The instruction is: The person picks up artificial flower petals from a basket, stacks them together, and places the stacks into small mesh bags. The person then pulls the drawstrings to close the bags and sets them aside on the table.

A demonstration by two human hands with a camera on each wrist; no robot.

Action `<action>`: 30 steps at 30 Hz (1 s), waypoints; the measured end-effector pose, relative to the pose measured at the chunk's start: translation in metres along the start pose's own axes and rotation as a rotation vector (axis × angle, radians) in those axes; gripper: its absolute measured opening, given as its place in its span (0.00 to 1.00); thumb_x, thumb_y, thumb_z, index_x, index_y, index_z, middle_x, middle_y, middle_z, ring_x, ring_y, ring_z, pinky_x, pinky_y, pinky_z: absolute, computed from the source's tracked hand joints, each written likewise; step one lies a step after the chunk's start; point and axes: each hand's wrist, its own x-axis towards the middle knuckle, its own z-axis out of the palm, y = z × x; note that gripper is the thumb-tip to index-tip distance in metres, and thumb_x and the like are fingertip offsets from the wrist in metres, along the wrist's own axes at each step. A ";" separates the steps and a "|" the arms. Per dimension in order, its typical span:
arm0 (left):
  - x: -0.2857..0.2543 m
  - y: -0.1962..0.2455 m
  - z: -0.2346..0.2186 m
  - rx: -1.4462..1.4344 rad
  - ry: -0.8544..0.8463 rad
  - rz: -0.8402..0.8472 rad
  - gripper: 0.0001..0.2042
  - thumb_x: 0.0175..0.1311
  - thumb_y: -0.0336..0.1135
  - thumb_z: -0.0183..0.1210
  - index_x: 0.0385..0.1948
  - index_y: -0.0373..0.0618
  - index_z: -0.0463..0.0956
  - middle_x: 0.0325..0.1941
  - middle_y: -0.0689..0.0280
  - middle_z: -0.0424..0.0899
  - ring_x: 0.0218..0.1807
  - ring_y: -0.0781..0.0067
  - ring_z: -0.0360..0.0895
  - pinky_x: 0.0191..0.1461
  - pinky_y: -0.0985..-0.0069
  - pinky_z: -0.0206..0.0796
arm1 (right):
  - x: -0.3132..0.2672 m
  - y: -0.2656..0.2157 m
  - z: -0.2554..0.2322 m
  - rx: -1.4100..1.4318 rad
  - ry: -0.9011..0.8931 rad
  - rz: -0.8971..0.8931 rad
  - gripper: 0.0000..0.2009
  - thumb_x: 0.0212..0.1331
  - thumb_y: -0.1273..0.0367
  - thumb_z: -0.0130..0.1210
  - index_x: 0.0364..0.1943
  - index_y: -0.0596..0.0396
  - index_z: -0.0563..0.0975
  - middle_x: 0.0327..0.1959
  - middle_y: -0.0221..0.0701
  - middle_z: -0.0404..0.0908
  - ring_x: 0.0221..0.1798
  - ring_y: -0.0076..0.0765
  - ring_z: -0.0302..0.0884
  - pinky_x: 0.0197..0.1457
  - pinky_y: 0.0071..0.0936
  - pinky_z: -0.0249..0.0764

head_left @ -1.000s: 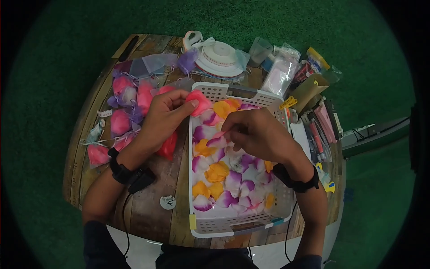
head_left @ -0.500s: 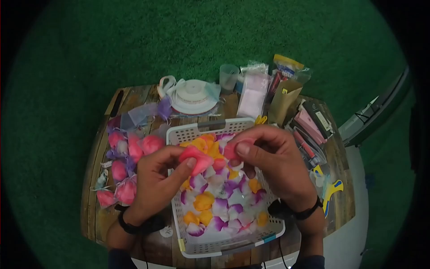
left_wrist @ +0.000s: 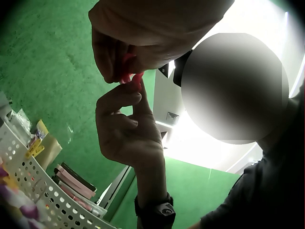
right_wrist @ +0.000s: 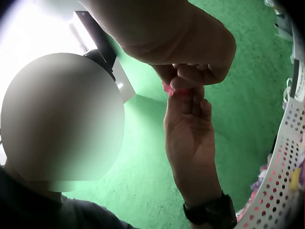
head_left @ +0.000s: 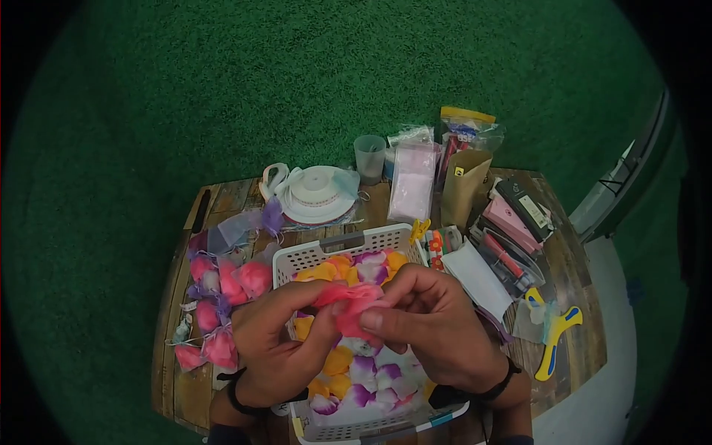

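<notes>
Both hands meet over the basket, with pink fabric petals between them. My left hand pinches the petals from the left with thumb and fingers. From the other side, my right hand grips their right edge, its thumb lying across the front. In the left wrist view, a bit of pink petal shows between the fingertips of the two hands. Below them stands a white perforated basket, holding yellow petals and purple-and-white petals. The hands hide part of its contents.
Left of the basket lie several sheer pouches with pink filling. Behind it are a ribbon roll, a plastic cup, clear packets and a paper bag. A yellow-and-blue tool lies at the right; a yellow clip overlaps the rim.
The right hand was low in the basket at a petal, then rose with pink petal material. The two hands, apart half a second ago, have come together. The head view has shifted.
</notes>
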 end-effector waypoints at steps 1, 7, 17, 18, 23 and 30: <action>0.000 0.000 0.000 0.006 -0.003 -0.002 0.09 0.56 0.23 0.65 0.39 0.35 0.81 0.32 0.59 0.87 0.30 0.75 0.83 0.33 0.81 0.72 | 0.002 0.004 0.002 0.007 -0.002 0.001 0.09 0.59 0.70 0.66 0.34 0.57 0.76 0.30 0.29 0.83 0.30 0.14 0.78 0.31 0.10 0.71; -0.002 0.000 -0.004 -0.006 -0.069 0.013 0.10 0.56 0.23 0.66 0.39 0.35 0.81 0.33 0.57 0.87 0.32 0.73 0.85 0.35 0.79 0.74 | 0.010 0.012 -0.002 -0.052 0.021 0.048 0.07 0.59 0.74 0.64 0.34 0.55 0.75 0.33 0.30 0.83 0.32 0.18 0.78 0.34 0.17 0.74; -0.002 0.009 -0.003 -0.195 -0.052 -0.196 0.11 0.60 0.23 0.65 0.44 0.32 0.80 0.35 0.57 0.87 0.34 0.75 0.85 0.35 0.81 0.75 | 0.018 0.011 -0.004 0.125 -0.016 0.098 0.06 0.64 0.68 0.60 0.36 0.49 0.73 0.31 0.23 0.79 0.28 0.15 0.74 0.31 0.14 0.68; -0.002 0.009 -0.003 -0.225 -0.062 -0.259 0.12 0.60 0.24 0.65 0.44 0.32 0.80 0.36 0.57 0.87 0.35 0.75 0.85 0.37 0.81 0.76 | 0.018 0.011 -0.004 0.117 -0.015 0.085 0.06 0.64 0.68 0.60 0.35 0.49 0.73 0.31 0.22 0.78 0.28 0.15 0.73 0.31 0.14 0.67; -0.002 0.006 0.001 -0.306 -0.114 -0.137 0.21 0.57 0.24 0.67 0.51 0.28 0.73 0.40 0.53 0.87 0.40 0.72 0.85 0.43 0.79 0.77 | 0.019 0.011 -0.001 0.115 0.033 0.097 0.06 0.64 0.67 0.60 0.34 0.47 0.73 0.29 0.19 0.76 0.27 0.12 0.67 0.29 0.12 0.61; 0.000 0.003 -0.007 -0.355 -0.130 -0.178 0.19 0.60 0.22 0.65 0.51 0.26 0.70 0.43 0.50 0.85 0.43 0.71 0.84 0.47 0.78 0.77 | 0.021 0.004 0.006 0.036 0.017 0.092 0.06 0.64 0.67 0.59 0.32 0.46 0.73 0.29 0.18 0.75 0.27 0.12 0.65 0.30 0.15 0.60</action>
